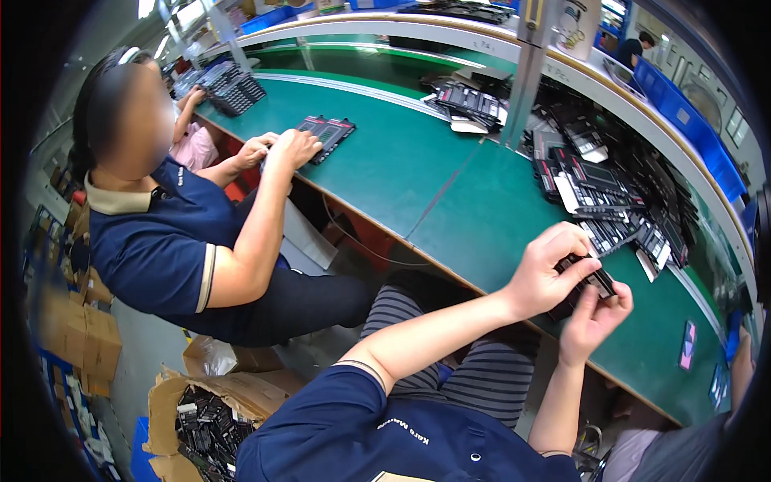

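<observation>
Near the front edge of the green workbench (pixel 450 209), I hold a small black printed carton piece (pixel 601 283) in both hands. My left hand (pixel 552 269) closes on its upper side, thumb across the front. Fingers of my right hand (pixel 596 320) pinch its lower right end. Much of the piece is covered by my fingers, so its full shape does not show. Just beyond my hands lies a heaped pile of flat black cartons (pixel 598 181), several with pale flaps sticking out.
At my left a co-worker (pixel 177 241) handles a flat black carton sheet (pixel 325 132) on the bench. A pink and dark strip (pixel 687 345) lies at right. Blue bins (pixel 691 120) stand on the overhead shelf. Beside me, a cardboard box (pixel 165 402) holds black pieces.
</observation>
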A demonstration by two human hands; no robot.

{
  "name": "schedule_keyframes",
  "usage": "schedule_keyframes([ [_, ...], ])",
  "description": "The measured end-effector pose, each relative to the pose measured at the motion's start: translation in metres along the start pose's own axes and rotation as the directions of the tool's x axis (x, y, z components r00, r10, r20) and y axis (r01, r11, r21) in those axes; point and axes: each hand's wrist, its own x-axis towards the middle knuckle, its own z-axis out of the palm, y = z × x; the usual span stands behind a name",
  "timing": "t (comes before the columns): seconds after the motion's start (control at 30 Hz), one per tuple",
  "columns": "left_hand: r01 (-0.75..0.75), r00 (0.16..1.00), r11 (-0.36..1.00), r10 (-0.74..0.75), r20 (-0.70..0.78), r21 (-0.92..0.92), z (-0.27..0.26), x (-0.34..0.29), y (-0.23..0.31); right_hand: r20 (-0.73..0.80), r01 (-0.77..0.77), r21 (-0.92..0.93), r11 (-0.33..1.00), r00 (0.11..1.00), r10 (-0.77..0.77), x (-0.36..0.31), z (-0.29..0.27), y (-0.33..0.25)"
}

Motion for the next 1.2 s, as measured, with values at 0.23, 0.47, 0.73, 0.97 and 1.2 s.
schedule_keyframes([
  [0.23, -0.06, 0.995, 0.974, 0.04, 0.096, 0.22, -0.022, 0.003, 0.006, 0.113, 0.039, -0.058, 0.998, 0.993, -0.032, -0.002, -0.002, -0.005],
  [0.47, 0.888, 0.326, 0.177, -0.894, 0.308, -0.425, -0.06, -0.003, 0.029, 0.401, 0.377, -0.098, 0.921, 0.862, -0.311, 0.002, 0.005, -0.031],
  [0.73, 0.51, 0.794, 0.55, -0.597, -0.116, 0.661, -0.178, 0.017, 0.006, 0.655, 0.625, -0.743, 0.238, 0.753, 0.068, 0.076, -0.044, 0.014],
  [0.97, -0.05, 0.824, 0.602, -0.427, 0.373, 0.797, -0.104, 0.017, 0.012, 0.701, 0.695, -0.598, 0.4, 0.695, -0.16, 0.082, -0.07, 0.024],
  [1.2, -0.467, 0.404, 0.765, -0.262, 0.876, 0.444, -0.032, -0.017, 0.007, 0.406, 0.39, -0.879, 0.274, 0.914, 0.001, 0.095, -0.22, 0.026],
])
